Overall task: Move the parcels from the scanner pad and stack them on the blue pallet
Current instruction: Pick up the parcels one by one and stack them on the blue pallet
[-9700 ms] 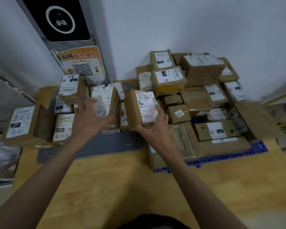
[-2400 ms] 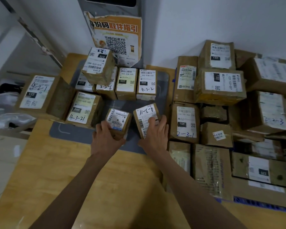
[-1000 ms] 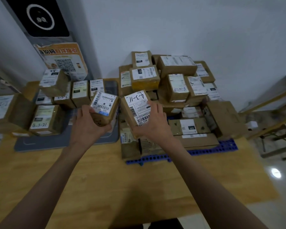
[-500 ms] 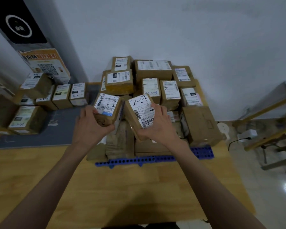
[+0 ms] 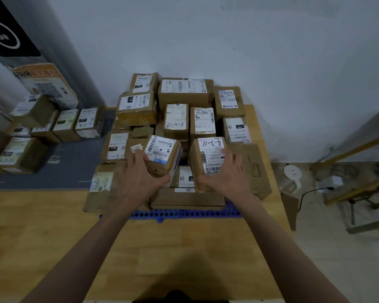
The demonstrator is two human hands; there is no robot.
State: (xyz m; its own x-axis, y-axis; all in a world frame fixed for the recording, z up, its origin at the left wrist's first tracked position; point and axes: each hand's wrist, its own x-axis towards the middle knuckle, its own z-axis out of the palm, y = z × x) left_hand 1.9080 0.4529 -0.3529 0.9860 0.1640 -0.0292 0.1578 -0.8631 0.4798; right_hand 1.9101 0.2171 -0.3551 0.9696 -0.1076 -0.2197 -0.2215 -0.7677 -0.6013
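My left hand grips a small brown parcel with a barcode label, held over the front of the parcel heap. My right hand grips a second brown parcel marked 4-3-11, just to the right of the first. Both parcels hang above the boxes stacked on the blue pallet, whose front edge shows below the heap. The grey scanner pad lies to the left and carries several labelled parcels.
A wooden table bears the pad and pallet. The white wall stands right behind the stack. A scanner column with an orange QR poster rises at back left. The table's right edge drops to a floor with cables and a metal frame.
Both hands have carried their parcels further right and forward, from beside the pad to above the pallet stack. The view has swung right with them.
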